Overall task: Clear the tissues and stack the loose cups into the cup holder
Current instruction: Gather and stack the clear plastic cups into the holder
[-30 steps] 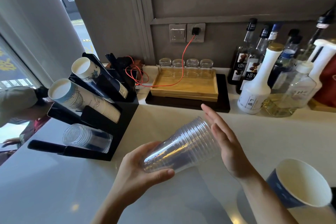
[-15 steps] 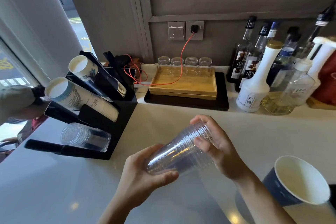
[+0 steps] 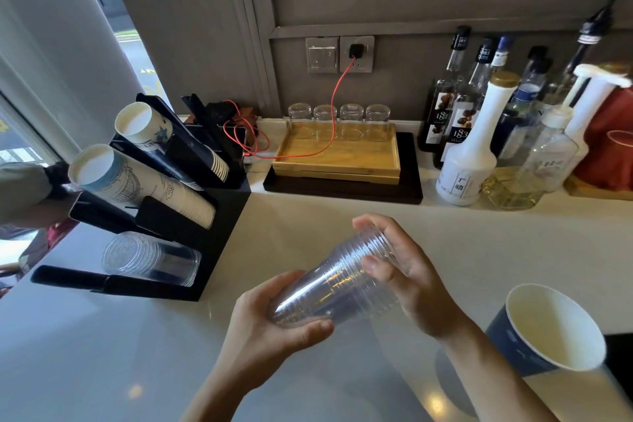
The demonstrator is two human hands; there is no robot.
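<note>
I'm gripping a nested stack of clear cups sideways over the desk, left hand cupping the base, right hand fingers curled round the rim end.

Two bare forearms; left hand; right hand; no sleeves

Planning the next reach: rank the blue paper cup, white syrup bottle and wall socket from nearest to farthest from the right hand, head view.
From the right hand:
1. Blue paper cup, lower right on the counter.
2. White syrup bottle, behind, right.
3. Wall socket, on the back wall.
</note>
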